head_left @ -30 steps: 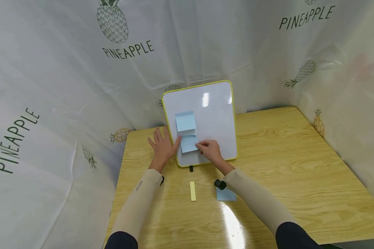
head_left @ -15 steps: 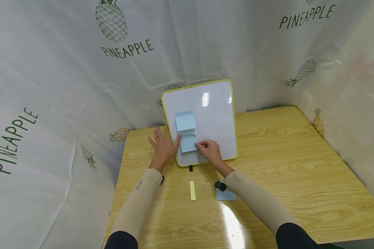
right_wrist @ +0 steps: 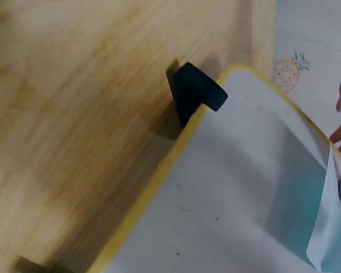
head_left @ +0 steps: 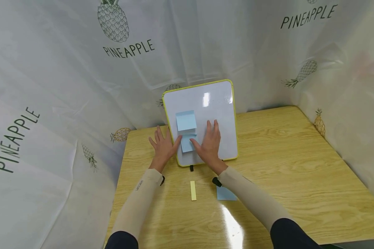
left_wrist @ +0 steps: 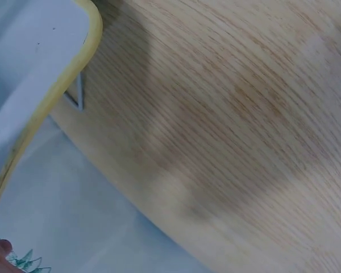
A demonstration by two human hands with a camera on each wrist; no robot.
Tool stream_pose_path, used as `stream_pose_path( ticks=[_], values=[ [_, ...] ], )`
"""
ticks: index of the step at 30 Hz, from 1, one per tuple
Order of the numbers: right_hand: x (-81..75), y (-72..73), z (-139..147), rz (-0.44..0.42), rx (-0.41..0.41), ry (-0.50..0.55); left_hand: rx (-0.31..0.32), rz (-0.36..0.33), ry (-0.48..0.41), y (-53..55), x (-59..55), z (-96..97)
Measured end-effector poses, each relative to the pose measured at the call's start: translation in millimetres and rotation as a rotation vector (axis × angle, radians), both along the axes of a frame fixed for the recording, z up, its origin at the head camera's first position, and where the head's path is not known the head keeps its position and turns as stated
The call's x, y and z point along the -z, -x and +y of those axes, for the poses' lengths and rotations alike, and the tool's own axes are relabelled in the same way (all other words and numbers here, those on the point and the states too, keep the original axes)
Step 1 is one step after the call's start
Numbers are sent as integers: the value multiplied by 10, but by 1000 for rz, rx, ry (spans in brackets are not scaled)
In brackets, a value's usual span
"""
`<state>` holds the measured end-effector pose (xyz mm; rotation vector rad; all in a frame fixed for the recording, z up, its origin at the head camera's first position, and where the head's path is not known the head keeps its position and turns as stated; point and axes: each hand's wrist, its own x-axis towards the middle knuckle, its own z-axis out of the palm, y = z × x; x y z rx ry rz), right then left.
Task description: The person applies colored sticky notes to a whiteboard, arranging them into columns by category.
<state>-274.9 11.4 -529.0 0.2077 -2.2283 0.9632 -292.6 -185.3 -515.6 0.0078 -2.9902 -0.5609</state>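
A whiteboard [head_left: 218, 107] with a yellow rim leans upright at the back of the table. Two light blue sticky notes are on its left half, the upper note [head_left: 186, 121] above the lower note [head_left: 187, 144]. My left hand [head_left: 163, 148] spreads its fingers beside the board's left rim, its thumb reaching the lower note's left edge. With fingers straight, my right hand [head_left: 210, 145] lies over the board, its thumb on the lower note's right side. In the right wrist view, a blue note [right_wrist: 327, 222] has an edge curling off the board.
A black foot [right_wrist: 196, 91] grips the board's bottom rim. On the wooden table [head_left: 299, 166] in front lie a narrow yellow strip [head_left: 193, 191] and a blue sheet [head_left: 226, 194], partly under the right wrist. A pineapple-printed curtain [head_left: 205, 41] hangs close behind.
My right hand has let go of the lower note's right edge and straightened its fingers upward over the board, with its thumb moved left onto the note. The left hand has stayed put.
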Motion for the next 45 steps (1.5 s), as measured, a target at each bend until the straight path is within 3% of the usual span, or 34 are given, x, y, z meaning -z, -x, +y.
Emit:
stream_pose_path(
  ticks=[9, 17, 23, 30, 36, 45],
  values=[
    [10, 134, -162, 151, 20, -146, 13, 24, -14, -2, 19, -20],
    [-30, 192, -252, 60, 30, -173, 12, 9, -10, -16, 20, -14],
    [-15, 238, -287, 100, 53, -174, 13, 1, -11, -27, 6, -1],
    [-17, 252, -251, 88, 61, -180, -1, 11, -2, -28, -14, -6],
    [-9, 246, -154, 94, 74, -155, -2, 19, -18, -31, -12, -3],
    [-32, 238, -11, 18, 91, -63, 3, 48, -49, -37, -7, -11]
  ],
)
